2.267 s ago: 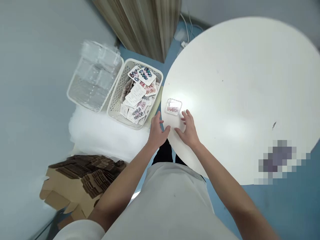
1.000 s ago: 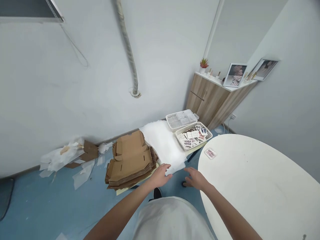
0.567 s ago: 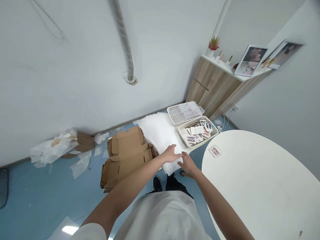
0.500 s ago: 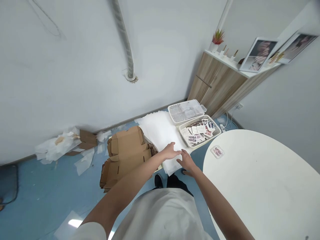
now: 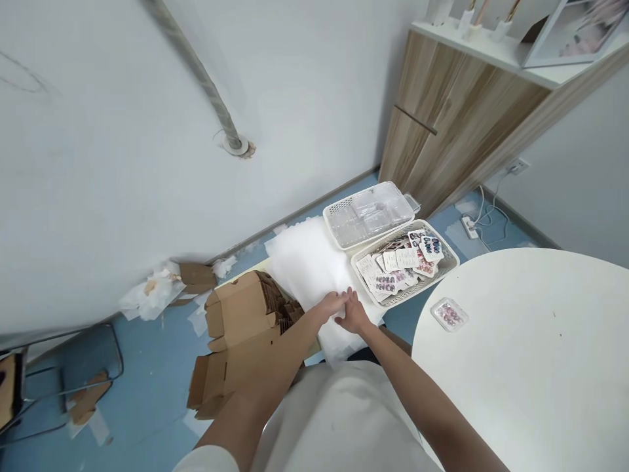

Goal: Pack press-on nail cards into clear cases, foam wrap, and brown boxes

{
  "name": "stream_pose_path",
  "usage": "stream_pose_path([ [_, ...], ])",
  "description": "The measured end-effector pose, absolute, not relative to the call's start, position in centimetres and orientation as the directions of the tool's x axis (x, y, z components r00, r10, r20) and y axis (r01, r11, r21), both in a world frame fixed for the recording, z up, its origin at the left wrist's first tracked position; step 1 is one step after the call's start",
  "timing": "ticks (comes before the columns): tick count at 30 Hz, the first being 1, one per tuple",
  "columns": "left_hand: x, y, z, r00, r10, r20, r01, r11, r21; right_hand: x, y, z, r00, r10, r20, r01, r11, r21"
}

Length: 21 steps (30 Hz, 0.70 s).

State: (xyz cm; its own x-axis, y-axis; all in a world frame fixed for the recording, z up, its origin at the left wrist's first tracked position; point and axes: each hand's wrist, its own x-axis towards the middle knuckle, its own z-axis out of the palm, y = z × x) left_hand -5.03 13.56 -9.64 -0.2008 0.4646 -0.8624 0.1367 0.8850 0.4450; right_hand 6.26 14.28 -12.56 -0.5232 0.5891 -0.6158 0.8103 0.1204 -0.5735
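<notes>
While the left hand (image 5: 332,304) and right hand (image 5: 354,316) sit close together over white foam sheets (image 5: 305,257), I cannot tell whether either pinches one.

This looks like a small packing room, more workroom than home. Flattened cartons (image 5: 243,318) lie stacked beside soft white sheets (image 5: 307,259), and two plastic baskets (image 5: 417,287) hold clear cases (image 5: 376,208) and cards (image 5: 407,257) bearing rows of what seem to be false nails. A round white bench (image 5: 521,367) stands close by. Packing scraps (image 5: 152,292) litter the painted blue floor (image 5: 162,380). The plain wall (image 5: 304,92) with its bare pipe (image 5: 196,72) is utilitarian, while a wood-grain cabinet (image 5: 447,111) topped with a photo frame (image 5: 572,42) lends an office or salon touch.
</notes>
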Motion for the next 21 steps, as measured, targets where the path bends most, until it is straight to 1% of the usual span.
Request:
stream_pose_path([
  [3, -4.6, 13.4, -10.5, -0.283, 0.484, -0.828, 0.107, 0.874, 0.474, 6.3, 13.8, -12.6, -0.596, 0.539, -0.595, 0.783, 0.225, -0.581],
  [7, -4.9, 13.5, -11.4, -0.365, 0.496, -0.788, 0.092, 0.861, 0.500, 6.1, 13.3, -12.1, -0.711, 0.449, -0.541, 0.697, 0.355, -0.623],
  [11, -5.8, 13.5, -12.0, -0.457, 0.466, -0.757, 0.075, 0.869, 0.490, 6.1, 13.3, -11.5, -0.773, 0.406, -0.487, 0.631, 0.416, -0.655],
  [13, -6.3, 13.3, -12.2, -0.493, 0.439, -0.751, 0.063, 0.879, 0.473, 6.3, 13.4, -11.3, -0.807, 0.397, -0.437, 0.584, 0.429, -0.689],
  [15, -6.7, 13.3, -12.2, -0.509, 0.416, -0.754, 0.046, 0.887, 0.459, 6.5, 13.6, -11.1, -0.815, 0.450, -0.364, 0.553, 0.422, -0.718],
  [17, -7.0, 13.2, -12.2, -0.514, 0.398, -0.760, 0.023, 0.892, 0.451, 6.5, 14.0, -11.0, -0.749, 0.591, -0.299, 0.580, 0.366, -0.728],
  [19, -7.2, 13.1, -12.0, -0.519, 0.383, -0.764, -0.004, 0.893, 0.450, 6.4, 14.7, -11.0, -0.608, 0.737, -0.294, 0.640, 0.236, -0.731],
  [21, -7.3, 13.1, -11.8, -0.523, 0.372, -0.767, -0.034, 0.890, 0.454, 6.0, 15.4, -11.1, -0.497, 0.796, -0.347, 0.660, 0.087, -0.746],
])
